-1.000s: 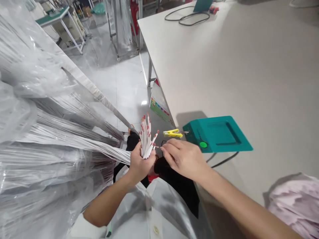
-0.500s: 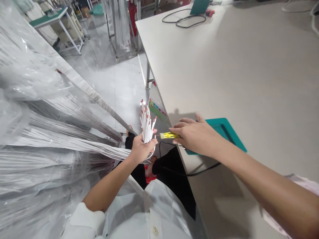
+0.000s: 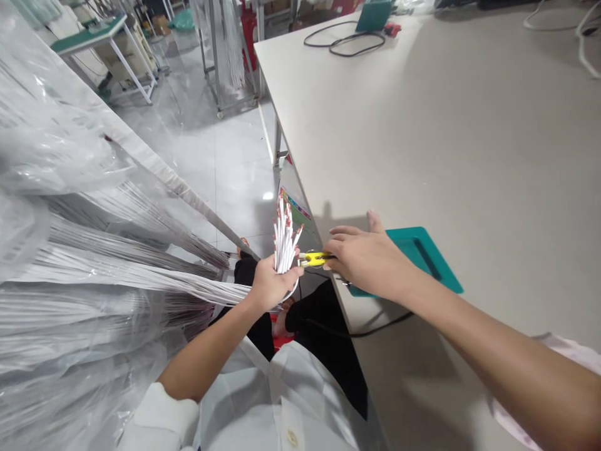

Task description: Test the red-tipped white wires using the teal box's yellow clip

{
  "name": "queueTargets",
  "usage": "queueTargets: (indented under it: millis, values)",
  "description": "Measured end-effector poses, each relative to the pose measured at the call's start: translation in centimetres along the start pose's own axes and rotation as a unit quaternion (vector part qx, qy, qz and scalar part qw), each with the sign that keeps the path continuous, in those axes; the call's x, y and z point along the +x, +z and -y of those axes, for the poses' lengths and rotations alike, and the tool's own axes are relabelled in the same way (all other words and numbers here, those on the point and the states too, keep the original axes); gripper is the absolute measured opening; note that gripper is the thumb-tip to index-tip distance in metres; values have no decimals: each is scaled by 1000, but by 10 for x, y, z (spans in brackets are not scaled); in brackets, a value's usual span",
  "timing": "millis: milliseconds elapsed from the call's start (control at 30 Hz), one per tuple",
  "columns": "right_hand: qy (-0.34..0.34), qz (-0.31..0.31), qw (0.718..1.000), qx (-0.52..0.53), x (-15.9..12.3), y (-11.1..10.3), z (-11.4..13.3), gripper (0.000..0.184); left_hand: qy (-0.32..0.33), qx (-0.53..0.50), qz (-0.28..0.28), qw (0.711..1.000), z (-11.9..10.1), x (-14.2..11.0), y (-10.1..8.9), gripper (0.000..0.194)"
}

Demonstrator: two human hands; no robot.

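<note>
My left hand point(image 3: 271, 285) is closed around a bundle of white wires point(image 3: 284, 244). Their orange-red tips fan upward above my fist, and the long lengths trail off to the left. Between the fingers of my right hand point(image 3: 364, 257) is a small yellow hand tool point(image 3: 315, 259) with a pale tip; its exact kind is hard to make out. That tip reaches the wires beside my left thumb, where one wire bends round; whether it touches is unclear. Under my right hand lies a teal tray point(image 3: 422, 250) at the table edge, partly covered by the hand.
The pale table point(image 3: 446, 138) fills the right side. A black cable point(image 3: 375, 327) runs over its near edge, and another dark cord point(image 3: 345, 45) lies coiled at the far end. Plastic-wrapped wire bundles point(image 3: 94, 313) hang on a rack at left.
My left hand and the wire bundle have shifted slightly right, closer to the yellow tool. The bare gap between the tool's tip and the bundle has narrowed. My right hand stays nearly in place.
</note>
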State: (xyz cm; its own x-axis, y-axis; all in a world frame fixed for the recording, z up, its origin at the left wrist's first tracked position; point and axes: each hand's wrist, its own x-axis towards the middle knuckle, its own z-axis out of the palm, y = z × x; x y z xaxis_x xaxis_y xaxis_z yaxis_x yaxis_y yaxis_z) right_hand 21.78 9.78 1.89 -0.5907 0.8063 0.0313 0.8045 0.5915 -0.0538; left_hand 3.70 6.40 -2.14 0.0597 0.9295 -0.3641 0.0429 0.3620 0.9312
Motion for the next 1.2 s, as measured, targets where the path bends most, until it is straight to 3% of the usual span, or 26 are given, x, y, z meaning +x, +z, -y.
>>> queueTargets:
  millis: [233,300,500,633,733,833,900,967,1100,1200]
  values:
    - [6,-11,1000,-27,-4,-3,4,4,62,106,-12,992,9,4,-2,37]
    - [5,-18,999,-44,-6,-2,5,13,62,115,-21,991,11,4,-2,37]
    - [-7,-17,998,-57,-6,3,6,29,63,99,-35,992,10,0,-3,35]
    - [-6,-21,999,-43,-5,2,2,36,20,47,-36,998,6,-7,-9,39]
    - [-13,-77,997,11,-10,-3,8,41,-4,6,-39,999,2,-15,-13,40]
    - [24,-169,976,131,-18,-4,29,31,-5,-21,-38,999,-5,-24,-18,41]
    - [59,-195,947,248,-22,0,46,25,-4,-32,-30,999,-10,-30,-20,42]
    - [91,-169,900,391,-24,9,61,23,-3,-33,-17,999,-14,-35,-23,42]
    - [165,-101,730,656,-21,27,76,20,-6,-24,31,999,-18,-44,-27,44]
    - [220,-77,597,768,-18,34,84,18,-16,-25,59,998,-15,-48,-30,41]
